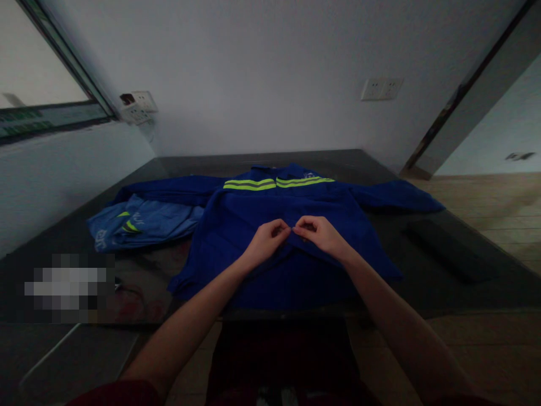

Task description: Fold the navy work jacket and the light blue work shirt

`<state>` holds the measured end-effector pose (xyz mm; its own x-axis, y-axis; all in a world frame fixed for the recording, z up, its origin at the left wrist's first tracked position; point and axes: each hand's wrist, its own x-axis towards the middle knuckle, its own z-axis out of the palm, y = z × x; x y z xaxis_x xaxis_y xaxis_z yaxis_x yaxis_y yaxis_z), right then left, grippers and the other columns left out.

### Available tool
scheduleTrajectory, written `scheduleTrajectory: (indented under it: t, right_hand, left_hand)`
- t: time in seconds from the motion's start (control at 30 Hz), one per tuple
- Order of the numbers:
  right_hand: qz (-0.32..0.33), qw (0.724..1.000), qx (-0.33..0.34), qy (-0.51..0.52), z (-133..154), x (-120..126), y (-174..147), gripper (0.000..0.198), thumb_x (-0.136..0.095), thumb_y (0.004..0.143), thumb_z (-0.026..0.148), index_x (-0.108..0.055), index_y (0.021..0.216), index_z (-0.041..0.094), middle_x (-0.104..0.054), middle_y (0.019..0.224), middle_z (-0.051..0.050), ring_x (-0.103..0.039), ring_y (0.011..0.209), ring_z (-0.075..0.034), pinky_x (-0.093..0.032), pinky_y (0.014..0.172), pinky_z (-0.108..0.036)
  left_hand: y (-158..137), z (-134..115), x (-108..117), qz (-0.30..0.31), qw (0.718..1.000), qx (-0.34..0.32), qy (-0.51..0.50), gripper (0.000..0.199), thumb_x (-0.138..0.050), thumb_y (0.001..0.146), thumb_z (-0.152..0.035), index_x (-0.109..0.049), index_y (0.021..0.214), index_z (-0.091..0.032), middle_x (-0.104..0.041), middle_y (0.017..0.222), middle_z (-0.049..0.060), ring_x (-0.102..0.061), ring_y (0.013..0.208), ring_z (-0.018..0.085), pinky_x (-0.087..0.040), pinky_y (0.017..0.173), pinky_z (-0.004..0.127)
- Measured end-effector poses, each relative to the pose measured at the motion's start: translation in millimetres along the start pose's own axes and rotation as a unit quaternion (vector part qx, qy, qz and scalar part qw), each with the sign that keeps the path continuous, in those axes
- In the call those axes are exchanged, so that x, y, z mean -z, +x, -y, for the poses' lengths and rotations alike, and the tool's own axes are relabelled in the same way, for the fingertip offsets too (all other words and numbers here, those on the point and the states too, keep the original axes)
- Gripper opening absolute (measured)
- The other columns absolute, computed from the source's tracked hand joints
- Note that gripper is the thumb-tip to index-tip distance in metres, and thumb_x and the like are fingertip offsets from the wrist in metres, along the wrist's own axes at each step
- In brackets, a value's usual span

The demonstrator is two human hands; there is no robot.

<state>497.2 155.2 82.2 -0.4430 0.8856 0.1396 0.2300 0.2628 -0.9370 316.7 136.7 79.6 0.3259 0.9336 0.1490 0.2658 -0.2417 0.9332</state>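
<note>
A dark blue work jacket (240, 225) with yellow-and-grey reflective stripes across its chest lies spread on the dark table, collar away from me and sleeves stretched out to both sides. Over its lower middle, my left hand (270, 235) is closed in a pinch at the front edge. My right hand (319, 232) pinches the front edge too, its fingertips almost meeting those of the left. Whatever small part of the cloth sits between the fingertips is too dim to make out. The cloth bunches slightly below the hands.
Left of the jacket lies a folded lighter blue garment (146, 223), partly under the sleeve. A dark flat object (450, 248) rests on the table (422, 293) at right. Wall sockets (382, 89) are on the wall behind. A blurred-out patch covers something at the left front.
</note>
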Motion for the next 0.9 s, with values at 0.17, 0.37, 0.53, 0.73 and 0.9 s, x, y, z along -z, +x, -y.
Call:
scheduleTrajectory:
  t: [0.17, 0.37, 0.53, 0.73, 0.9]
  right_hand:
    - [0.003, 1.0, 0.002, 0.0, 1.7, -1.0, -1.0, 0.034, -0.066, 0.075, 0.05, -0.059, 0.072, 0.016, -0.053, 0.059, 0.002, -0.05, 0.056, -0.012, -0.039, 0.055, -0.026]
    - [0.002, 1.0, -0.001, -0.006, 2.2, 0.5, -1.0, 0.036, -0.065, 0.075, 0.052, -0.059, 0.072, 0.017, -0.054, 0.061, 0.002, -0.051, 0.057, -0.013, -0.04, 0.056, -0.026]
    - [0.001, 1.0, -0.001, -0.008, 3.8, 0.8, -1.2, 0.036, -0.066, 0.074, 0.052, -0.059, 0.072, 0.017, -0.055, 0.061, 0.002, -0.051, 0.057, -0.012, -0.04, 0.056, -0.026]
    - [0.005, 1.0, -0.001, -0.009, 2.9, 0.0, -1.2, 0.035, -0.065, 0.075, 0.051, -0.059, 0.071, 0.017, -0.055, 0.061, 0.002, -0.051, 0.057, -0.013, -0.04, 0.056, -0.026]
    - [0.006, 1.0, -0.002, -0.007, 3.3, -0.8, -1.7, 0.035, -0.064, 0.075, 0.051, -0.058, 0.072, 0.017, -0.053, 0.059, 0.002, -0.05, 0.056, -0.012, -0.039, 0.055, -0.025]
  left_hand:
    - [0.3, 2.4, 0.8, 0.016, 1.0, -0.009, -0.002, 0.02, -0.053, 0.082, -0.033, -0.055, 0.075, -0.015, -0.051, 0.061, -0.004, -0.048, 0.056, 0.01, -0.035, 0.054, 0.021]
    - [-1.3, -1.7, 0.1, 0.003, 1.0, 0.005, -0.005, 0.02, -0.053, 0.083, -0.033, -0.054, 0.074, -0.015, -0.05, 0.059, -0.004, -0.048, 0.054, 0.01, -0.035, 0.053, 0.021]
    - [-0.9, -1.0, -0.2, 0.005, 1.0, 0.001, -0.001, 0.02, -0.053, 0.083, -0.034, -0.054, 0.075, -0.015, -0.05, 0.059, -0.004, -0.047, 0.054, 0.01, -0.034, 0.053, 0.021]
    - [-0.8, 2.3, -0.6, 0.006, 1.0, -0.007, 0.012, 0.021, -0.051, 0.084, -0.035, -0.054, 0.074, -0.016, -0.05, 0.059, -0.004, -0.047, 0.055, 0.01, -0.034, 0.054, 0.021]
    - [-1.2, 3.8, -0.7, 0.012, 1.0, -0.008, 0.013, 0.022, -0.05, 0.084, -0.035, -0.054, 0.075, -0.015, -0.05, 0.06, -0.004, -0.047, 0.055, 0.01, -0.034, 0.053, 0.021]
